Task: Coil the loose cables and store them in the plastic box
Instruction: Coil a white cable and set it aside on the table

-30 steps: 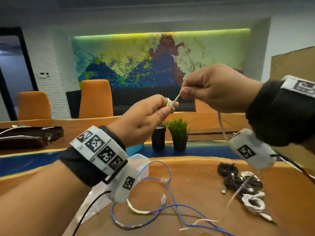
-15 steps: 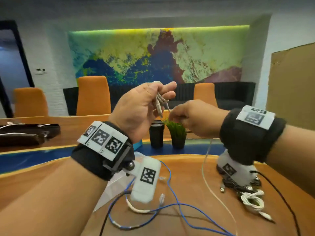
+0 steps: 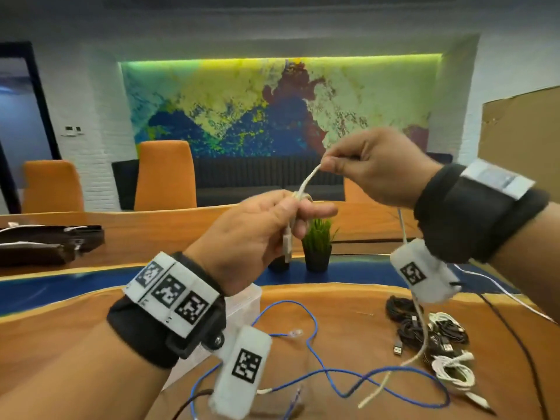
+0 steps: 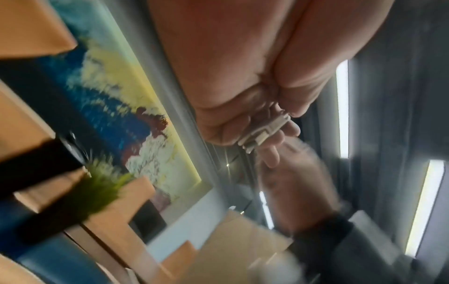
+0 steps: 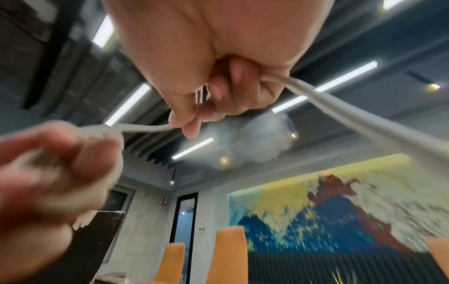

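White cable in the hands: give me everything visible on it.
The white cable is thin, round and rubbery-looking. The left hand pinches a few small loops of it, with a white plug hanging below the fingers. A short span rises to the right hand, which pinches it higher up. From there the rest drops past the right wrist and trails loose onto the wooden table, its free end lying across the blue cable.

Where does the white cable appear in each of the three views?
Head: the white cable runs centre frame between the left hand and the right hand.
Left wrist: upper centre-right, in the fingers.
Right wrist: from the fist toward both sides.
Shared landmark: the colourful wall painting.
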